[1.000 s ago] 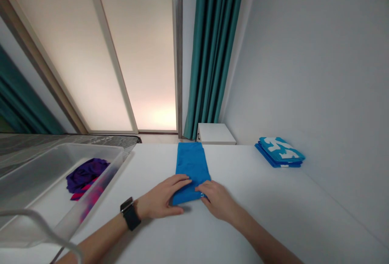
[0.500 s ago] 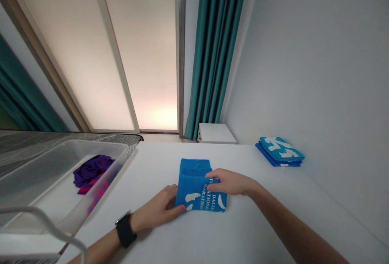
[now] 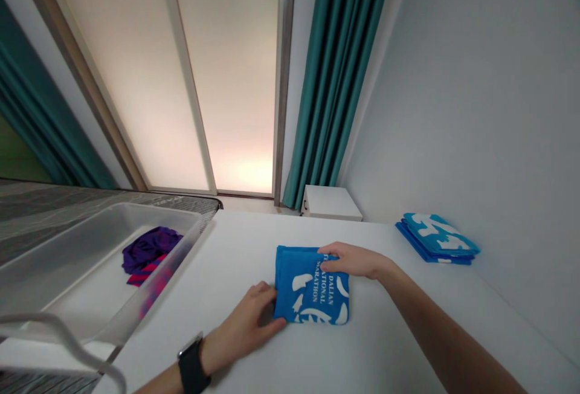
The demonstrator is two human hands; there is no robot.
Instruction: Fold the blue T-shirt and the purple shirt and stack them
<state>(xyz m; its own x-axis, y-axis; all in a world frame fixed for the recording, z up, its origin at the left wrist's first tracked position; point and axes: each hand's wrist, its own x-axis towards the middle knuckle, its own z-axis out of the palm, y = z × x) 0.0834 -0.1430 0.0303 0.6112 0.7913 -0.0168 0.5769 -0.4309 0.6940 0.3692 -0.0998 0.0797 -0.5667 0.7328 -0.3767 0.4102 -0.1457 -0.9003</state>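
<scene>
A blue cloth with white lettering and shapes (image 3: 308, 291) lies folded into a near square on the white table (image 3: 244, 243). At its left edge is my left hand (image 3: 247, 321), thumb and fingers apart, the fingertips touching the cloth's side. A black watch is on that wrist. My right hand (image 3: 351, 259) pinches the cloth's upper right part between thumb and fingers. Farther right, by the wall, rests a stack of folded blue cloths (image 3: 437, 240), the top one with white shapes.
On the left stands a translucent plastic bin (image 3: 67, 273) holding a purple cloth (image 3: 151, 249) and a red-pink striped cloth (image 3: 147, 270). A grey cable (image 3: 67, 333) curves at the lower left. Beyond the table's far edge is a white cabinet (image 3: 333, 202).
The cloth's upper layer has moved up over the plain blue strip, so the cloth is now a compact square. My right hand has risen slightly with it. The view has shifted a little.
</scene>
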